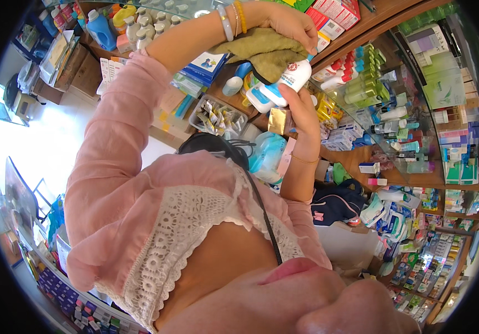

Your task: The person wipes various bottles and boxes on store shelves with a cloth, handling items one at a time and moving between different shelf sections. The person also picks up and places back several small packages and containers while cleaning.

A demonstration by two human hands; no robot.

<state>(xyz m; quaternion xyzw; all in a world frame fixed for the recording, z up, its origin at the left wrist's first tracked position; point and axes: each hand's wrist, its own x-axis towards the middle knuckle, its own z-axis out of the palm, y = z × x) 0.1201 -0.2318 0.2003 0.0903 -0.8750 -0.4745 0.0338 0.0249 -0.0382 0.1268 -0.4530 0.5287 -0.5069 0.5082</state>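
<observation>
My left hand (296, 31), at the top centre, is closed on an olive-green cloth (271, 50) with a dark edge. Its fingertips are beside the blue top of a white plastic bottle (298, 75). That bottle is tilted, and my right hand (302, 106) grips its lower part from below. The cloth lies against the bottle's side. Another white and blue container (260, 98) is right beside the held bottle. A gold box (279, 121) sits just below, close to my right wrist.
A clear plastic tub (218, 117) of small packets stands nearer my body. White pump bottles (143, 31) and a blue jug (101, 31) are at upper left. Glass shelves (410, 104) with many bottles and boxes line the right side. A dark blue bag (335, 204) lies at lower right.
</observation>
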